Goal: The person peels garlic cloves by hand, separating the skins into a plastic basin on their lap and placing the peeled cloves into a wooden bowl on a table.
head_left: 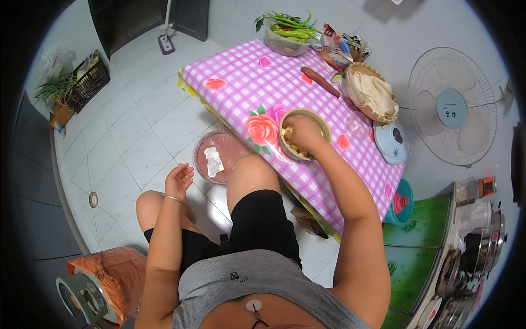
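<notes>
My right hand (304,134) reaches over the rim into a yellowish-green plastic basket (320,122) on the table. Inside lie several small pale pieces (298,151) that look like garlic cloves. The fingers are bent together at one of these pieces near the basket's left side; the palm hides part of the contents. My left hand (179,180) hovers beside my left knee, its fingers loosely curved and apart, with nothing seen in it. Nearest to it, on the floor, is a round bin (198,164) with a reddish inside and a crumpled white tissue (213,161).
A pink checked cloth (230,71) covers the table. On it are a tub of green peppers (287,39), a long brown root-like item (320,81), a cloth-lined wicker basket (372,96) and a light-blue lidded container (390,142). A fan (450,108) stands right; an orange-covered stool-like object (112,279) stands lower left.
</notes>
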`<state>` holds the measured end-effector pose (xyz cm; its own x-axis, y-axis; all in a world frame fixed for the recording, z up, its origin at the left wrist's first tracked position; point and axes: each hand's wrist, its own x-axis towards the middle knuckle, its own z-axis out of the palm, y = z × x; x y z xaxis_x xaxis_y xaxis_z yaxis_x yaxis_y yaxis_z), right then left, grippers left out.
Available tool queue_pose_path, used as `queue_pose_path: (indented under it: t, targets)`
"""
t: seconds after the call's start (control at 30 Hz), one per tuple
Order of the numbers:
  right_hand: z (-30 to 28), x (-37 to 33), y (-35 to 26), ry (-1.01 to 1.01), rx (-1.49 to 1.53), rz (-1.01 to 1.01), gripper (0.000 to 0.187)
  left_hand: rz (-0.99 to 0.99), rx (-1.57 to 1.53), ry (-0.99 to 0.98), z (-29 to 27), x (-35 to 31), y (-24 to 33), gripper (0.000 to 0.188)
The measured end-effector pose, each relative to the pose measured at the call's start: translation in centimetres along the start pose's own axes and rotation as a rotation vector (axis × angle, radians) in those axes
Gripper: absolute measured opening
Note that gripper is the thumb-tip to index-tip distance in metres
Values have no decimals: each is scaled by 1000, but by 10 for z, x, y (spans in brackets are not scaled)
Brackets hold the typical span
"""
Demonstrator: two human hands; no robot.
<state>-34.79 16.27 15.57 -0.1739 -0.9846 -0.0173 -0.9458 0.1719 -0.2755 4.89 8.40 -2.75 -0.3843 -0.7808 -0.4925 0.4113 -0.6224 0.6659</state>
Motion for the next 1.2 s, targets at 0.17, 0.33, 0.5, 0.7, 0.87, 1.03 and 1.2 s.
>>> queue_pose_path:
  t: [0.17, 0.33, 0.5, 0.7, 0.87, 1.03, 1.2]
  targets:
    - [-13, 4, -14, -152, 9, 95, 32, 4, -22, -2, -1, 0, -1, 30]
    - [-24, 7, 9, -325, 240, -3, 37, 0, -29, -8, 0, -2, 1, 29]
    - [-27, 0, -6, -306, 158, -57, 41, 5, -20, -1, -1, -1, 1, 29]
    - [-12, 5, -14, -242, -53, 66, 35, -2, -7, -21, 5, -2, 1, 29]
    - [-7, -4, -19, -112, -159, 64, 29, 1, 6, 20, 6, -5, 1, 28]
    - [-3, -5, -11, -34, -72, -5, 31, 3, 10, 32, 6, -5, 1, 27]
    - [-11, -7, 10, -54, 392, 38, 27, -10, -5, 14, 9, -7, 2, 26]
